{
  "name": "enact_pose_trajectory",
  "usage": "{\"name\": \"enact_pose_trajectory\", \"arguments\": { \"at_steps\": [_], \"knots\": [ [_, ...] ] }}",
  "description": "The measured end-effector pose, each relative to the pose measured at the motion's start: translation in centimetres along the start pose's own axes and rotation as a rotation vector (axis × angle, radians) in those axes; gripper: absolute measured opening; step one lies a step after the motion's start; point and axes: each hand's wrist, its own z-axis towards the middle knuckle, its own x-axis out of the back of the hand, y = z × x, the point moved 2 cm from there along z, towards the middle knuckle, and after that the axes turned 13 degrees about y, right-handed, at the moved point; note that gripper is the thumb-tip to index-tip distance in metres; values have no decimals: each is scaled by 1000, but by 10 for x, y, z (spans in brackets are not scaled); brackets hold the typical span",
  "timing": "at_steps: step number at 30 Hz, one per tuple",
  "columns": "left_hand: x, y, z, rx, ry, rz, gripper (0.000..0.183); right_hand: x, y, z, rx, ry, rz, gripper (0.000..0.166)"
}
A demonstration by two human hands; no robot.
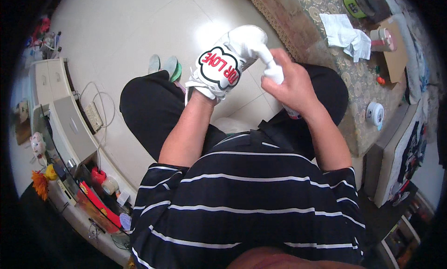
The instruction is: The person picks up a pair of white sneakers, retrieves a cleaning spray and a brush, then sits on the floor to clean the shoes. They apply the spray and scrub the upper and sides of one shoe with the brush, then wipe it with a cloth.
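A white sneaker with a cloud-shaped patch bearing red lettering is held up above my lap. My left hand is inside the shoe, so only the wrist shows at its opening and the fingers are hidden. To the right of the shoe, my right hand pinches a white cloth between thumb and fingers. The cloth runs as a twisted strip up to the toe end of the shoe. Below my right hand, part of a white object with coloured print shows near my thigh.
On the right, a table with a patterned cover holds white wipes, a round white tub, a pink-and-white container and cardboard. Slippers are by the left knee. A power strip lies beside a cluttered cabinet.
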Motion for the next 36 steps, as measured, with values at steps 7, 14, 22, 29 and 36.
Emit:
{"name": "enact_pose_trajectory", "arguments": {
  "at_steps": [7, 14, 22, 29, 36],
  "knots": [
    [0, 6, -2, -18, -265, 164, 25, -23, -12, 12, 107, 12, -224, 50],
    [-5, 0, -4, -29, -198, 43, 37, -14, 4, -2, 100, -65, -253, 52],
    [6, -7, 6, 35, -180, 50, 26, -17, -3, 1, 110, -62, -240, 50],
    [8, -2, 5, 31, -321, 103, 14, -29, -18, 28, 145, 35, -232, 48],
    [0, -2, -4, -40, -211, 37, 17, -30, -16, 14, 157, -2, -307, 48]
  ]
}}
